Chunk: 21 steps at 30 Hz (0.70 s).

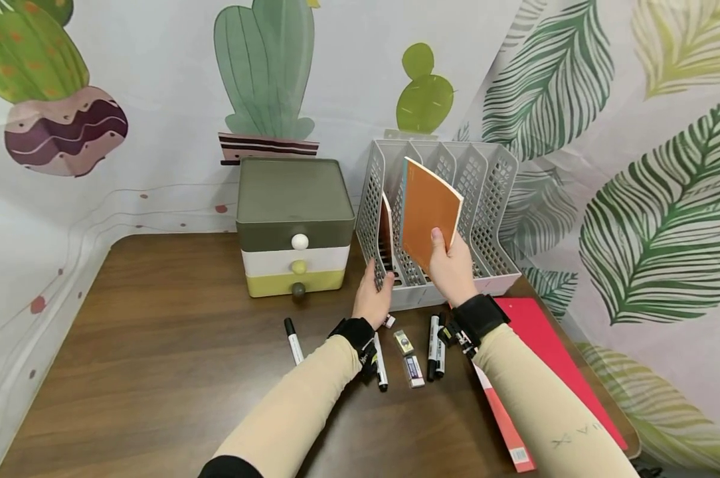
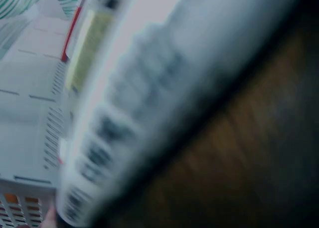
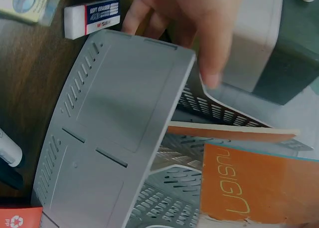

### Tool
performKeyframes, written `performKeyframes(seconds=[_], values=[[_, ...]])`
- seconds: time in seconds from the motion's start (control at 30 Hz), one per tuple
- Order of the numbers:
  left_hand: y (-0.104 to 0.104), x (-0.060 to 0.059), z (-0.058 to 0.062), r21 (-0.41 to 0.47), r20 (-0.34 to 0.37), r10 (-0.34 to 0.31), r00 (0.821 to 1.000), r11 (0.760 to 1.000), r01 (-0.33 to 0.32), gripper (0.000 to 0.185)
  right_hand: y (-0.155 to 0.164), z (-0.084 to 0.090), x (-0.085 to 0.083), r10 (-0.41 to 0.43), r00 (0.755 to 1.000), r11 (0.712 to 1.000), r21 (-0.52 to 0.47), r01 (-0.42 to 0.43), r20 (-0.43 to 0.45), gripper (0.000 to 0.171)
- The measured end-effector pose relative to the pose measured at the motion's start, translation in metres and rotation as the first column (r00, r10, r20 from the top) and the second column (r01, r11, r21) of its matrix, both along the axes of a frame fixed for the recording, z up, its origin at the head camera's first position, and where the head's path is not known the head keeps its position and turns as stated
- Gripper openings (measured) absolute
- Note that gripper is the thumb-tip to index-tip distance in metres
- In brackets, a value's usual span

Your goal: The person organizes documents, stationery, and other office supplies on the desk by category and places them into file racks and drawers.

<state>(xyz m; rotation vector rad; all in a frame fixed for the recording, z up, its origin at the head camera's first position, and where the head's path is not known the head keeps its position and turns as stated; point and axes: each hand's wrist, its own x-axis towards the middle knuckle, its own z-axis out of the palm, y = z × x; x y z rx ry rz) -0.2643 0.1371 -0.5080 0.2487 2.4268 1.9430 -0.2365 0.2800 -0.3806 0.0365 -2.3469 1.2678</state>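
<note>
One orange notebook [image 1: 386,232] already filed in the rack [image 1: 491,192] at frame centre. Second notebook [image 1: 428,212] pinched in right hand [image 1: 452,269] fingers above the slots, not yet in. Left hand [image 1: 372,299] curled on rack's front edge. Red folder [image 1: 539,332] left on table [image 1: 157,345], lower right.

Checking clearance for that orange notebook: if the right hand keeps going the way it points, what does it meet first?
Probably the grey file rack: the right hand holds the orange notebook above its slots.
</note>
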Motion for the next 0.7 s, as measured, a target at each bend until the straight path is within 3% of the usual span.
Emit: performKeyframes(seconds=[0.13,0.43,0.7], values=[[-0.001,-0.004,-0.005,-0.046,0.001,-0.015,1.000,0.999,0.015,0.067,-0.006,-0.005,-0.014,-0.016,1.000,1.000,0.009,0.016,-0.009,0.041],[-0.002,-0.010,-0.008,-0.038,0.036,-0.039,0.999,0.998,0.041,0.063,-0.022,-0.016,-0.056,0.011,1.000,1.000,0.019,-0.012,0.014,0.042],[-0.006,-0.007,-0.006,-0.019,0.027,-0.064,0.998,0.998,0.064,0.063,-0.024,-0.025,-0.069,0.087,0.994,0.995,0.034,-0.089,0.069,0.045]])
